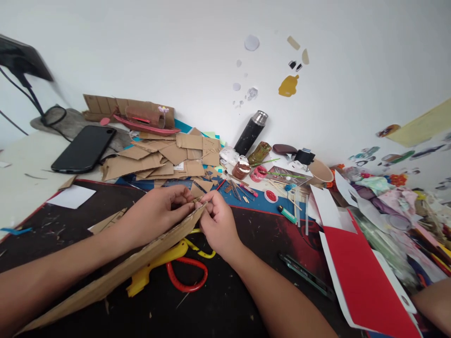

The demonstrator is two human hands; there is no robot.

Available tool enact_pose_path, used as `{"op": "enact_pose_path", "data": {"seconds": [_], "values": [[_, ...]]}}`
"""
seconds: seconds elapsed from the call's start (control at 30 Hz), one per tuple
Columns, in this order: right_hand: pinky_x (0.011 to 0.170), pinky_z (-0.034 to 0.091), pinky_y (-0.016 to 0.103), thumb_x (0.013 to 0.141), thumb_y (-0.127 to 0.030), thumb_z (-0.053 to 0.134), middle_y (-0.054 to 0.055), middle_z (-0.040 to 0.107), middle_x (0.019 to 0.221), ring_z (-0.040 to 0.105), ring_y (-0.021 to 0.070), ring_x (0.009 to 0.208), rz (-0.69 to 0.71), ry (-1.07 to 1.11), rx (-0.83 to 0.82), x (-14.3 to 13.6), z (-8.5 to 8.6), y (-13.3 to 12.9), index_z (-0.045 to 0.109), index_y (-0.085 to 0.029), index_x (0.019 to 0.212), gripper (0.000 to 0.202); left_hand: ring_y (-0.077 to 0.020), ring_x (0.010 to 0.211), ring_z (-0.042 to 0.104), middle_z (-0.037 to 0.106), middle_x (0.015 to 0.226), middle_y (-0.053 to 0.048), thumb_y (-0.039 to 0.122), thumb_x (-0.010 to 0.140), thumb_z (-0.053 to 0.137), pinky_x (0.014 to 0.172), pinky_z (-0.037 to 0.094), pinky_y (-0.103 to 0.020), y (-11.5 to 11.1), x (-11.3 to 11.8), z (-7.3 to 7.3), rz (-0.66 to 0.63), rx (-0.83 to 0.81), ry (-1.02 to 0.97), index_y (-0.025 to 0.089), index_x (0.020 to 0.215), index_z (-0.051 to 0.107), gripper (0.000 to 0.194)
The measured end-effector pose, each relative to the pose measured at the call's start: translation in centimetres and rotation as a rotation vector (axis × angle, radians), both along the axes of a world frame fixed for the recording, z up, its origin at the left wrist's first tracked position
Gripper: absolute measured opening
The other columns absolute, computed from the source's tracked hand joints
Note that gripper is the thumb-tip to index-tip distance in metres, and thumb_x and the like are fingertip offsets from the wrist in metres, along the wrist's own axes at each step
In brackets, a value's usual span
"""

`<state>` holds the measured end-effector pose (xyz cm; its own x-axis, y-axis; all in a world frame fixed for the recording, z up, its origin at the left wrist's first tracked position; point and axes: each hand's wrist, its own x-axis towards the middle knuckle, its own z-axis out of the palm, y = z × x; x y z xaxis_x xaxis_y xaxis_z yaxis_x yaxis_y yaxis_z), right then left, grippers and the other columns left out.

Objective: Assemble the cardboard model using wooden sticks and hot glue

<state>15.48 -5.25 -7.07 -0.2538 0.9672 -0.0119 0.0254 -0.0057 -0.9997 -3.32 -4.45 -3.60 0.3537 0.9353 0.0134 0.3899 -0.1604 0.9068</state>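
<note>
A long strip of cardboard [141, 256] slants from the lower left up to the middle of the view, its edge toward the camera. At its far end my left hand [165, 211] pinches the top edge from the left. My right hand [216, 223] grips the tip of the same strip, its fingertips close to those of my left hand. Beneath the strip and my right hand lie a yellow tool [157, 265], partly hidden, and a red-handled loop [186, 287] on the black mat [232, 310].
Cardboard scraps [176, 152] are heaped behind my hands. Farther right stand a black flask [251, 134] and paint jars [259, 173]. A cutter [306, 276] and red paper [366, 277] lie to the right, a phone [83, 149] to the left. Part of an arm [435, 305] shows lower right.
</note>
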Motion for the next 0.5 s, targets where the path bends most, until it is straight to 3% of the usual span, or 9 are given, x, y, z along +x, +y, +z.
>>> {"op": "enact_pose_path", "data": {"seconds": [0.2, 0.5], "values": [[0.046, 0.027, 0.022, 0.095, -0.043, 0.071, -0.013, 0.040, 0.059, 0.033, 0.0104, 0.045, 0.015, 0.086, -0.049, -0.04, -0.38, 0.42, 0.049, -0.028, 0.096, 0.026, -0.0299, 0.084, 0.073, 0.082, 0.088, -0.003, 0.064, 0.095, 0.061, 0.078, 0.053, -0.038, 0.68, -0.33, -0.05, -0.029, -0.050, 0.041, 0.027, 0.091, 0.070, 0.039], [0.041, 0.021, 0.021, 0.092, -0.051, 0.081, -0.016, 0.038, 0.053, 0.029, 0.0077, 0.039, 0.052, 0.152, -0.083, 0.16, 0.10, 0.60, 0.051, -0.027, 0.093, 0.039, -0.0270, 0.078, 0.070, 0.079, 0.083, -0.003, 0.064, 0.096, 0.064, 0.070, 0.052, -0.035, 0.73, -0.69, 0.08, -0.085, -0.069, 0.033, 0.025, 0.092, 0.070, 0.040]]}}
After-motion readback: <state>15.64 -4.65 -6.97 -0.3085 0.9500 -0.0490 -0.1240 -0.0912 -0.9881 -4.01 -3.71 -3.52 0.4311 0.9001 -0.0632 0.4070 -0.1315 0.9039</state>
